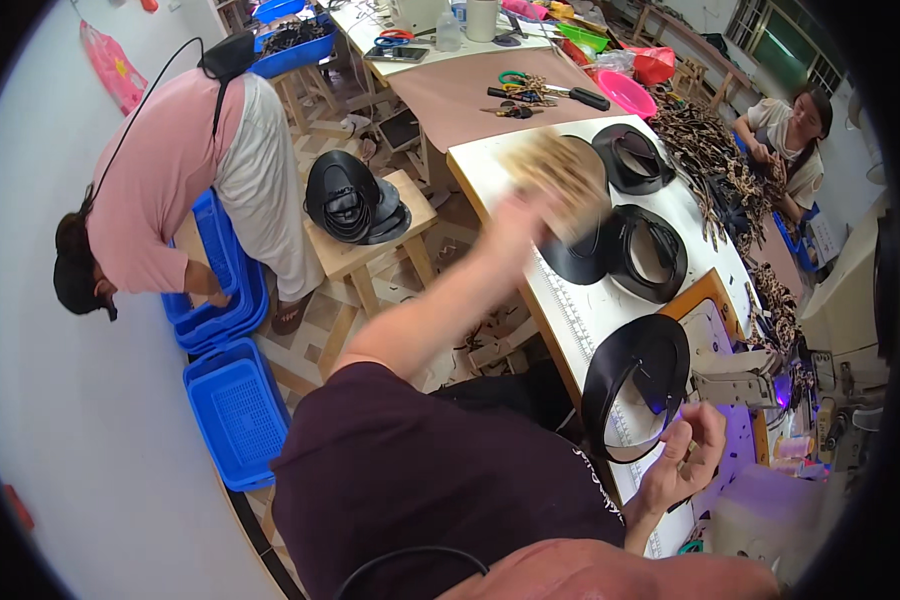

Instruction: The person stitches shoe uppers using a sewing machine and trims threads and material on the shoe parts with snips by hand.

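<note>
My left hand (pixel 519 232) reaches out over the far part of the white table, smeared by motion. It grips a tan and dark patterned cloth bundle (pixel 558 178), also blurred. Beneath and beside that bundle are black visor-like pieces: one partly covered (pixel 576 262), one with a ring-shaped opening (pixel 650 254), and one farther back (pixel 634 158). Nearer to me, another black visor-like piece (pixel 610 385) stands tilted beside the sewing machine (pixel 735 385). My right hand (pixel 682 465) is just beside its near edge, fingers loosely curled and apart, with nothing visible in them.
A ruler strip (pixel 572 318) runs along the table edge. Patterned strips (pixel 715 150) heap at the far right, near a seated person (pixel 795 140). Left stands a stool (pixel 402 240) with black pieces, blue baskets (pixel 232 400) and a bending person (pixel 165 160). Scissors and tools (pixel 530 95) lie beyond.
</note>
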`<state>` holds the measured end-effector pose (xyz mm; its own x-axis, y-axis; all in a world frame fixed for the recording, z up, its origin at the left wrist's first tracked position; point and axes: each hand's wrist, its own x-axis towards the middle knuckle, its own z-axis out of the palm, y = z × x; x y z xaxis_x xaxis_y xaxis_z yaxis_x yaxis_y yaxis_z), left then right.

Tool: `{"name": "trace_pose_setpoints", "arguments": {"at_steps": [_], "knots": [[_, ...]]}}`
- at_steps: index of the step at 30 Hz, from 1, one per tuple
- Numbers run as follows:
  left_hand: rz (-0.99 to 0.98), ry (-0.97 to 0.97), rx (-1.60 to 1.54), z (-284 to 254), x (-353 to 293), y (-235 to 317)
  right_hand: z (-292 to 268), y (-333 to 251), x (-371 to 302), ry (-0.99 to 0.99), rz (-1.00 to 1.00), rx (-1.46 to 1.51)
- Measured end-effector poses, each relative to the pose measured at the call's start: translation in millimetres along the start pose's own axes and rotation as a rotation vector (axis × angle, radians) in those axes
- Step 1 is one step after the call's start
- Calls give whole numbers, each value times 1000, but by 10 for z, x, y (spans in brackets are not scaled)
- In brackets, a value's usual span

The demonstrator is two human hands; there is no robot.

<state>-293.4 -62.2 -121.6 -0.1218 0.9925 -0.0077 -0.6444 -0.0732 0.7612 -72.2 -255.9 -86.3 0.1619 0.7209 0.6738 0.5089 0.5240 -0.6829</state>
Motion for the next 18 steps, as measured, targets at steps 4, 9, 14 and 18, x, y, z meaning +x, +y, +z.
{"name": "trace_pose_setpoints", "arguments": {"at_steps": [4,9,14,18], "knots": [[280,492,-71,-1725,958,387,-44,139,-191,10,38,64],[364,859,-110,-2968,957,357,-31,387,-517,80,131,65],[429,889,-154,-3159,869,289,-194,516,-572,89,102,-23],[469,1016,-86,-3184,886,304,-337,530,-537,77,33,-138]]}}
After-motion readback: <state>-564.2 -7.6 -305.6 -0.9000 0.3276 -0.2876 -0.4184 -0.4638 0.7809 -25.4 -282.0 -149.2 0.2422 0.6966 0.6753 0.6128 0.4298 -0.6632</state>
